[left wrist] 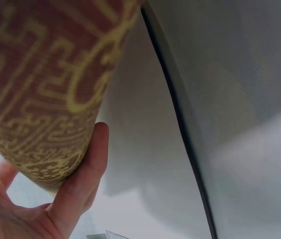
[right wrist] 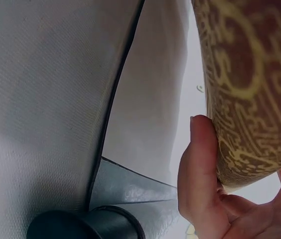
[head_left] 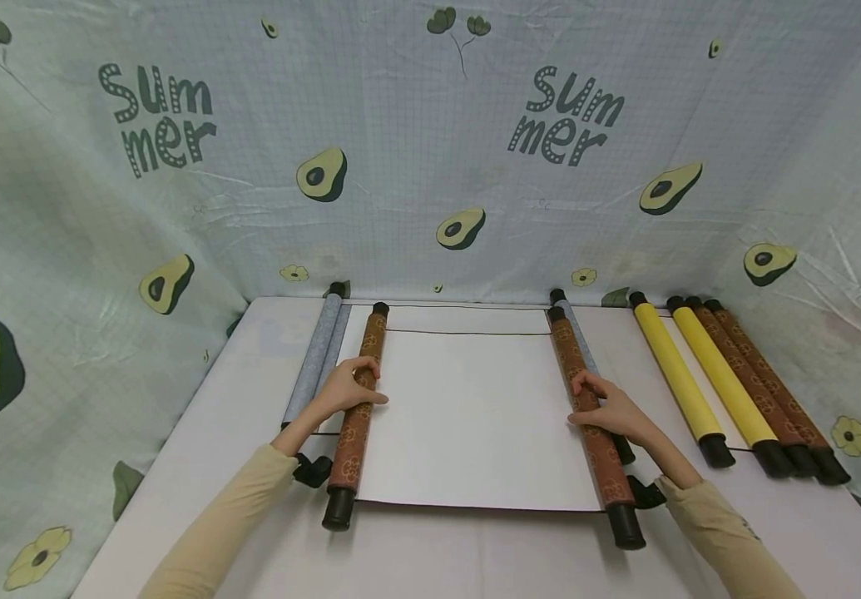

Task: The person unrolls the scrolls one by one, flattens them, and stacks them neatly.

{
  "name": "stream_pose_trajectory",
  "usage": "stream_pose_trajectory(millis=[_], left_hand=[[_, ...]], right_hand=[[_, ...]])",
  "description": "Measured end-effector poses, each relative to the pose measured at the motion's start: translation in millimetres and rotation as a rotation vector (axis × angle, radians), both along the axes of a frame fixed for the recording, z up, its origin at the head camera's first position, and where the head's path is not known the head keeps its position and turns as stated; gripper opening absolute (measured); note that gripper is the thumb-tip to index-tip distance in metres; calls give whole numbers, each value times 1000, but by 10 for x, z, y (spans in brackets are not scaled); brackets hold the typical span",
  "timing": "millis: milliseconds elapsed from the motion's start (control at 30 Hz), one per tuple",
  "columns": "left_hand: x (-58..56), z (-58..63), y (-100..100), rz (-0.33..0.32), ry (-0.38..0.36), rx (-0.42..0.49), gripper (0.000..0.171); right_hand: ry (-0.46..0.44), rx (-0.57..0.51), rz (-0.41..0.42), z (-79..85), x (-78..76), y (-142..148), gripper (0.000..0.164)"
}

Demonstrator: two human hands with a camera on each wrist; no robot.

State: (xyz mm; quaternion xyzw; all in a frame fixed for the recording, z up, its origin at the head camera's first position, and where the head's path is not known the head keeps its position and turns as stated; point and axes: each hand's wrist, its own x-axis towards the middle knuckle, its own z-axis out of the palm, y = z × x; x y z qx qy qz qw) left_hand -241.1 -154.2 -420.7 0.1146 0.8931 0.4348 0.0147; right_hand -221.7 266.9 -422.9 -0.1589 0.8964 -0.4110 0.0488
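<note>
A scroll with brown, gold-patterned rolls and black end knobs lies partly unrolled, its blank white sheet (head_left: 475, 416) stretched between the rolls. My left hand (head_left: 342, 387) grips the left roll (head_left: 350, 441) near its middle, fingers and thumb curled round it. On the other side, my right hand (head_left: 613, 409) holds the right roll (head_left: 604, 466) the same way. In the left wrist view, the patterned roll (left wrist: 41, 94) sits between thumb and fingers (left wrist: 88, 174). The right wrist view shows the other roll (right wrist: 254, 99) in the right hand (right wrist: 205, 199).
Behind and partly under the brown scroll lies another with grey-blue rolls (head_left: 315, 358). To the right, yellow rolls (head_left: 673, 366) and more brown rolls (head_left: 752, 378) lie side by side on the white table (head_left: 430, 557). A printed avocado cloth (head_left: 400, 108) hangs around the back and sides.
</note>
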Motion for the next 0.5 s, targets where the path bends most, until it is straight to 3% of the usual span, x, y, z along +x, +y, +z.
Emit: stream_pose_trajectory(millis=[167, 500], left_hand=[[-4, -9, -15, -2, -5, -22, 31], [-31, -24, -62, -30, -3, 24, 26]], right_hand=[[2, 3, 7, 2, 0, 11, 34], [-20, 36, -43, 70, 40, 57, 33]])
